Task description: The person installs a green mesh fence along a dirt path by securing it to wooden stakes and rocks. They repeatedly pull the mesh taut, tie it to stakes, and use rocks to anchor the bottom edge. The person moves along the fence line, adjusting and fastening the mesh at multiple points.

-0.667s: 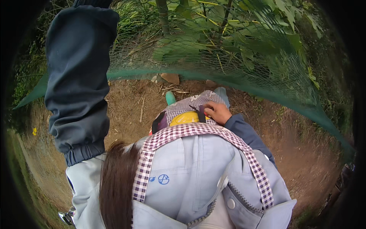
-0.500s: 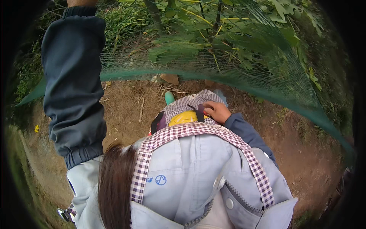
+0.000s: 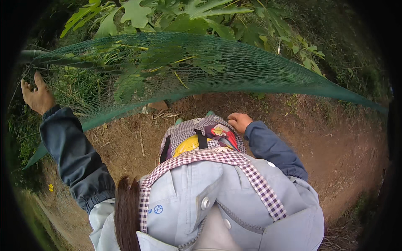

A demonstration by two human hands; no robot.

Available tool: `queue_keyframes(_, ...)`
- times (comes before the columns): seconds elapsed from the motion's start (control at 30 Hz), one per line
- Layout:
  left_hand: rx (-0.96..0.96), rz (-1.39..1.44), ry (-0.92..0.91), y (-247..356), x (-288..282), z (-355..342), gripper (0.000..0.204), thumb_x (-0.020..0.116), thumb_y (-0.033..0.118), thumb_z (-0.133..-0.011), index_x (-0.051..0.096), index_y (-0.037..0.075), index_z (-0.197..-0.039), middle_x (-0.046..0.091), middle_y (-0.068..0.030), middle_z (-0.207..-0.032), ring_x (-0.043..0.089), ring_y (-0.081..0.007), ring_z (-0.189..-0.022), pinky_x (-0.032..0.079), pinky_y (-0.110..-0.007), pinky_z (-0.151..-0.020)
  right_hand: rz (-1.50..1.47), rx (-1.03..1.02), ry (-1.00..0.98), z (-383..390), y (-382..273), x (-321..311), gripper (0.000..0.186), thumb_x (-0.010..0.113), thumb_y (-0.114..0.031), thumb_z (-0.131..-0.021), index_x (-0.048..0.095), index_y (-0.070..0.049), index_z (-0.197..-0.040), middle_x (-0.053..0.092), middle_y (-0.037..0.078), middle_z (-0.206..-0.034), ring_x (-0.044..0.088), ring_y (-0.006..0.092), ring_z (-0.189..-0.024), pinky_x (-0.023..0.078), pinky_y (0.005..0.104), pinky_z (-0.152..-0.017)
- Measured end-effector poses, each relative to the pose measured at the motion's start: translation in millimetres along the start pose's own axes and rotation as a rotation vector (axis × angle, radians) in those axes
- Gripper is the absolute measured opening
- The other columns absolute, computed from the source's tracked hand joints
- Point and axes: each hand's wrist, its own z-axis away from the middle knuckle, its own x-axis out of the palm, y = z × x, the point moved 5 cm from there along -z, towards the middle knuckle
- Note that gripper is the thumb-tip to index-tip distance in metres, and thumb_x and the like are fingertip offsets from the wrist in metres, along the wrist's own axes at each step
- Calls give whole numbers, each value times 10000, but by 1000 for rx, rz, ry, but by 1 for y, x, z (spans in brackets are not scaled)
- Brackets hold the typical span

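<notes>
My left hand (image 3: pixel 38 97) is raised at the far left, beside the left end of a green mesh net (image 3: pixel 201 62). Its thumb and fingers stand apart, with nothing visible between them; whether a fingertip touches the mesh is unclear. Close to the right side of my checked apron (image 3: pixel 190 126), my right hand (image 3: pixel 240 122) hangs with its fingers curled inward. The palm is turned away, so anything inside it is hidden. A colourful printed patch and black straps show on the apron. Dark blue sleeve covers (image 3: pixel 75 152) reach to both wrists.
Behind and above the net grow broad lobed leaves (image 3: pixel 136 12). A pole (image 3: pixel 71 60) runs in from the left near the net's end. The net's lower edge sags across in front of me over bare brown soil (image 3: pixel 125 142). A stone (image 3: pixel 158 105) lies by that edge.
My left hand, mostly out of view before, has come down and left into sight. My right hand has moved off the apron's front to its right side. The net's upper edge now shows.
</notes>
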Motion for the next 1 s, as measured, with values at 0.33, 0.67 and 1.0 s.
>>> queue_keyframes(0.33, 22, -47, -670, -37, 34, 265, 384, 564, 221, -920, 489, 35, -1247, 484, -150, -1254, 463, -321, -1148, 394, -430, -952, -275, 827, 304, 146, 160, 127, 336, 595, -301, -832, 642, -84, -1085, 661, 146, -1024, 612, 298, -1000, 474, 382, -869)
queue_keyframes(0.67, -263, 265, -1684, 7, 70, 461, 559, 662, 283, -829, 476, 1, -1275, 654, -182, -943, 639, -279, -849, 502, -366, -729, -370, 795, 813, 136, 166, 94, 324, 673, -142, -756, 627, -120, -1075, 661, 149, -984, 630, 303, -932, 499, 383, -834)
queue_keyframes(1.0, 24, 36, -1883, 80, 87, 552, 460, 547, 428, -871, 614, 48, -1121, 657, -184, -991, 618, -337, -944, 472, -430, -829, -648, 685, 592, 189, 287, 116, 551, 359, -510, -911, 614, -70, -1124, 619, 167, -1123, 559, 323, -1086, 408, 398, -936)
